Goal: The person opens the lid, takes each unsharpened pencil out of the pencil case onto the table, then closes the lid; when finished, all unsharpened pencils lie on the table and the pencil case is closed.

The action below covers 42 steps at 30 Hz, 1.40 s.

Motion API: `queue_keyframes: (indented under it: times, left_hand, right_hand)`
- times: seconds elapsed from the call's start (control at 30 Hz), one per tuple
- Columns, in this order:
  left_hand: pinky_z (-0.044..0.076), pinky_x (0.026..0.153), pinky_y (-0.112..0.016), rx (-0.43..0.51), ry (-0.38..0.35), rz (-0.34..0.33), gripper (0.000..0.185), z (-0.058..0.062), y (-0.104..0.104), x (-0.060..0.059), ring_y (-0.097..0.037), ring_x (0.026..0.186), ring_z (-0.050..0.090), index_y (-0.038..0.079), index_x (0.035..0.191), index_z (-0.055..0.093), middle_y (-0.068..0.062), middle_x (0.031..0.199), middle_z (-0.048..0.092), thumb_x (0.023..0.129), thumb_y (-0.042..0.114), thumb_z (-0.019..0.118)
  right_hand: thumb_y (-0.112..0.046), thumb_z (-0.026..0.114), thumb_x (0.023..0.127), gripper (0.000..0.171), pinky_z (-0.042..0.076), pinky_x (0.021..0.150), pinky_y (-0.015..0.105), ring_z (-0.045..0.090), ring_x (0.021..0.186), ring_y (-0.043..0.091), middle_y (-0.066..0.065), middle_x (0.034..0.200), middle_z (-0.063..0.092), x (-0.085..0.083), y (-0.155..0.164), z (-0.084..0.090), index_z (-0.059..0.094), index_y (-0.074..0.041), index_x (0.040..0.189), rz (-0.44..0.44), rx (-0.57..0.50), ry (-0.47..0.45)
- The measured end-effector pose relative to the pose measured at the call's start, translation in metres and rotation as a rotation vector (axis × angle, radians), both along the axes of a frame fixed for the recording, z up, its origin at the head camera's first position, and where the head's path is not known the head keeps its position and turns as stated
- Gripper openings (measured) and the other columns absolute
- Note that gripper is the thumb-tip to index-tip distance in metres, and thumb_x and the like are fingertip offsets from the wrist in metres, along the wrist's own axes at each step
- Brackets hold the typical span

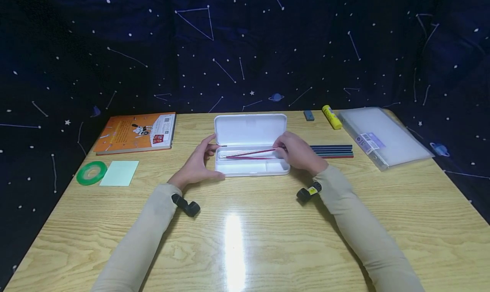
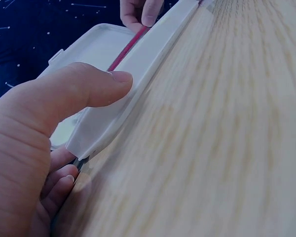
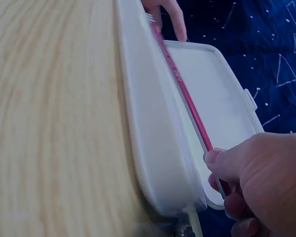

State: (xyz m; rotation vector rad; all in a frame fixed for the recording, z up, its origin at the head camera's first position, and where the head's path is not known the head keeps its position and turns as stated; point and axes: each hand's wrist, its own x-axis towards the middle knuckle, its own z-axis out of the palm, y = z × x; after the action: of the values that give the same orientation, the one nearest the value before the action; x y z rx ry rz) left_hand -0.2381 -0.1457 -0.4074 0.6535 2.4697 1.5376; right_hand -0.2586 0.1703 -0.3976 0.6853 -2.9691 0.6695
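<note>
An open white pencil case [image 1: 250,166] sits mid-table, its lid [image 1: 250,129] tipped back. My left hand [image 1: 199,163] holds its left end, thumb on the front wall [image 2: 106,123] and fingers at the back. My right hand [image 1: 297,153] pinches the end of a red pencil [image 1: 250,153] and holds it slanted over the case's long compartment, tip toward the left. The same pencil [image 3: 187,101] runs along the case wall [image 3: 148,123] in the right wrist view. Another red pencil lies inside the case beneath it.
Several dark pencils [image 1: 332,151] lie in a row right of the case. A clear pouch [image 1: 383,136], yellow glue stick [image 1: 331,116] and grey eraser [image 1: 308,115] are at back right. An orange book [image 1: 135,132], green tape roll [image 1: 91,173] and pale green note pad [image 1: 120,173] lie left.
</note>
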Motion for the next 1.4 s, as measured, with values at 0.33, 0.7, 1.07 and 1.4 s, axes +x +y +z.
queue_keyframes:
  times: [0.33,0.7,1.07,1.4]
  left_hand:
    - [0.036,0.099,-0.048,0.002,0.007,0.008,0.115,0.001,-0.001,0.000,-0.039,0.114,0.042,0.002,0.152,0.016,-0.023,0.138,0.049,0.061,0.002,0.087]
    - [0.037,0.097,-0.044,-0.027,0.012,0.020,0.114,0.002,-0.001,0.003,-0.037,0.114,0.044,0.003,0.152,0.017,-0.022,0.138,0.049,0.061,0.001,0.087]
    - [0.037,0.098,-0.047,-0.022,0.022,0.006,0.114,0.000,0.000,0.000,-0.039,0.114,0.043,0.001,0.151,0.016,-0.024,0.138,0.048,0.062,0.003,0.087]
    - [0.036,0.100,-0.048,-0.018,-0.001,0.012,0.119,-0.017,-0.004,-0.010,-0.038,0.116,0.042,0.008,0.153,0.014,-0.020,0.141,0.047,0.061,0.004,0.089]
  right_hand:
    - [-0.008,0.055,0.096,0.012,0.046,0.078,0.038,0.054,0.086,0.025,0.014,0.099,0.063,-0.001,0.017,0.000,0.063,0.000,0.101,-0.026,-0.104,-0.028]
    - [-0.004,0.057,0.095,0.011,0.039,0.066,0.032,0.049,0.074,0.020,0.012,0.092,0.063,0.012,0.067,-0.008,0.065,-0.001,0.101,-0.094,-0.157,0.101]
    - [0.000,0.062,0.090,0.007,0.035,0.064,0.021,0.046,0.072,0.012,0.010,0.087,0.064,0.029,0.116,-0.011,0.066,-0.001,0.096,-0.126,-0.169,0.248]
    - [0.006,0.063,0.087,0.009,0.032,0.058,0.018,0.039,0.066,0.004,0.008,0.080,0.059,0.047,0.143,-0.010,0.066,0.001,0.094,-0.131,-0.149,0.330]
